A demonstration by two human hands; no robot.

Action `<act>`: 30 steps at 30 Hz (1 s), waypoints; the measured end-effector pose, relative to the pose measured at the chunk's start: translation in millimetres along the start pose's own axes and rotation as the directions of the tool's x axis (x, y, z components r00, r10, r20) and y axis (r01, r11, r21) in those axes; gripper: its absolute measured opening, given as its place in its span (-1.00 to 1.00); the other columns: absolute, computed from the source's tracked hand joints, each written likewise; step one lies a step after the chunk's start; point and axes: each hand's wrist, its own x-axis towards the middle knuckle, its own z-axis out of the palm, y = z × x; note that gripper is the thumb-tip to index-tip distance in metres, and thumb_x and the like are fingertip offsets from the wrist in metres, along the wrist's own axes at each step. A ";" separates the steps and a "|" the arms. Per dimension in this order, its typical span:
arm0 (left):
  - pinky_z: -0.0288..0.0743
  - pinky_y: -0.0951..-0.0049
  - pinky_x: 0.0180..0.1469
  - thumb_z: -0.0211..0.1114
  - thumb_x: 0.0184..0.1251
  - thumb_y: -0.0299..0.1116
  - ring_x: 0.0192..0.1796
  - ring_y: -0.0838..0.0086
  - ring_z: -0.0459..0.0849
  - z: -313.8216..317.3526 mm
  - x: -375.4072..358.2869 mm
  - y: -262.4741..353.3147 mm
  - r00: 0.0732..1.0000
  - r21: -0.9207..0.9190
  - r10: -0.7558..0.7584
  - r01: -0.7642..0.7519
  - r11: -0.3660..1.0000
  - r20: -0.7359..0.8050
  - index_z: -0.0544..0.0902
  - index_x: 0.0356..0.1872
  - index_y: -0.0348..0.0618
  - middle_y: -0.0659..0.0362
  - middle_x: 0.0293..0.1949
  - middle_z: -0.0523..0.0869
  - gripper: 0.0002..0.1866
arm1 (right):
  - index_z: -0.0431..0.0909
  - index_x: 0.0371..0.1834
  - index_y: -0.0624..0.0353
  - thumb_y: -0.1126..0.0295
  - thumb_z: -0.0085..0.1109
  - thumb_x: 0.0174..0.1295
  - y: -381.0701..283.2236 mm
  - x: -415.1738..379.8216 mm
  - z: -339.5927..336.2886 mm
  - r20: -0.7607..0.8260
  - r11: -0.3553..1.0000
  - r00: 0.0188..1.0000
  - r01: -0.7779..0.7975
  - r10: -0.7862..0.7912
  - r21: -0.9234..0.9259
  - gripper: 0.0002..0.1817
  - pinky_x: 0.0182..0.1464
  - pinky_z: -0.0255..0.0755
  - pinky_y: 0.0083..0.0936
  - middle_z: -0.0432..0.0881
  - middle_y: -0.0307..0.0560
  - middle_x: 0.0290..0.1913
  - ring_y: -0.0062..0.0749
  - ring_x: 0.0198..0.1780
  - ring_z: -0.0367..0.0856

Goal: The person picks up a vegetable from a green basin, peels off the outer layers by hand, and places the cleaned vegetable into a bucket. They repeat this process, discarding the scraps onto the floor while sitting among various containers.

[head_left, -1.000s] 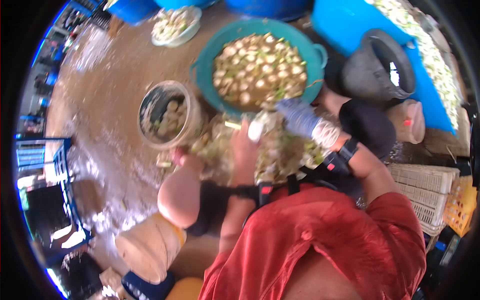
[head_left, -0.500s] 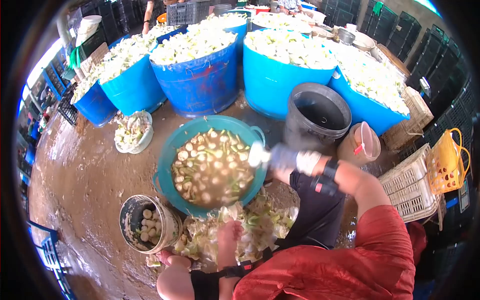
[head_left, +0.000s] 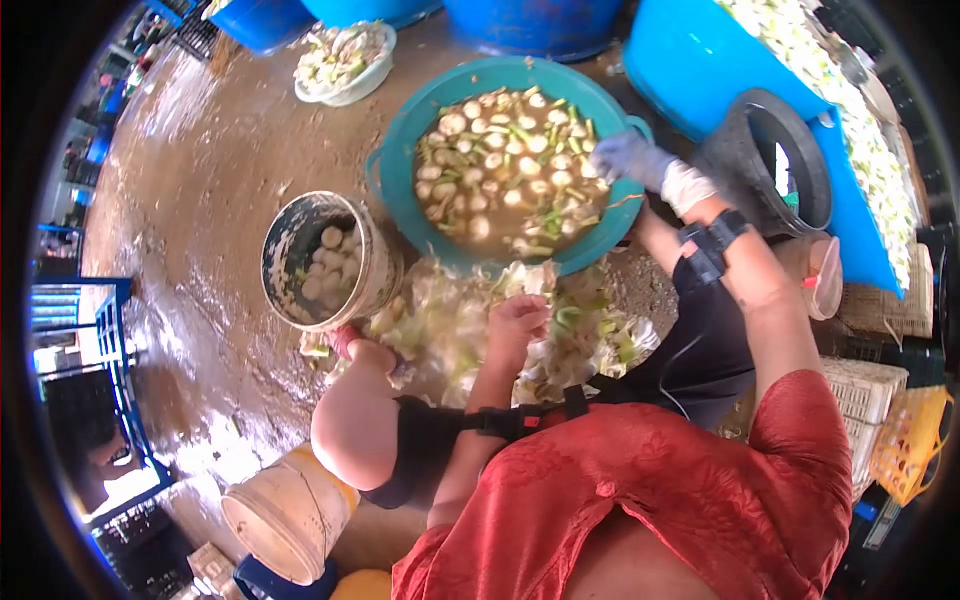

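My right hand (head_left: 635,162), in a bluish glove with a white cuff, is over the right rim of a teal basin (head_left: 410,115). Its fingers are smeared by motion, close over the pale round vegetables (head_left: 492,160) and green stalk pieces floating in brown water. My left hand (head_left: 520,318), bare, is closed just below the basin's near rim, above a heap of peelings (head_left: 450,330); whatever its fingers hold is hidden. Left of the basin stands a dirty white bucket (head_left: 375,270) with several peeled white bulbs (head_left: 333,265) inside.
A black bucket (head_left: 725,160) and a blue tub (head_left: 690,60) stand to the right. A pale bowl of trimmings (head_left: 345,65) sits on the wet floor (head_left: 200,250) at upper left. Behind my left side lies a cream bucket (head_left: 290,510); crates (head_left: 860,395) line the right.
My view has tilted downward and shifted. My right hand has moved from beside the basin's right rim, where something white showed at its fingers, to over the rim. My left hand remains closed.
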 end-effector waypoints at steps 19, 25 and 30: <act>0.43 0.65 -0.49 0.21 0.24 -0.45 -0.53 0.60 0.53 -30.2 -9.4 31.5 0.934 -0.284 0.078 -0.185 0.941 -0.347 0.56 -0.30 -0.24 0.15 -0.45 0.63 -0.91 | 0.49 0.05 0.21 0.62 0.36 -0.18 4.6 73.9 208.6 0.271 0.978 0.960 0.008 -0.066 0.210 -0.41 -0.02 0.49 -0.51 0.64 -0.17 -0.10 -0.50 -0.07 0.54; 0.44 0.63 -0.49 0.19 0.28 -0.33 -0.46 0.53 0.57 -25.6 -14.0 40.7 0.904 -0.316 0.203 -0.331 0.889 -0.377 0.49 -0.15 -0.26 0.14 -0.38 0.60 -0.77 | 0.49 0.04 0.20 0.58 0.45 -0.16 -26.1 7.4 204.9 0.173 0.918 0.958 0.152 -0.228 0.366 -0.42 0.08 0.45 -0.52 0.62 -0.22 -0.06 -0.60 -0.02 0.52; 0.43 0.57 -0.61 0.11 0.29 0.02 -0.49 0.44 0.62 -28.6 -23.6 45.9 0.931 -0.269 0.161 -0.255 0.929 -0.328 0.48 -0.13 -0.26 0.10 -0.42 0.60 -0.53 | 0.57 -0.10 0.08 0.42 0.41 -0.19 -60.7 -30.3 197.9 0.118 0.766 0.830 0.550 -0.545 -0.334 -0.53 0.02 0.41 -0.34 0.62 -0.13 -0.18 -0.30 -0.07 0.57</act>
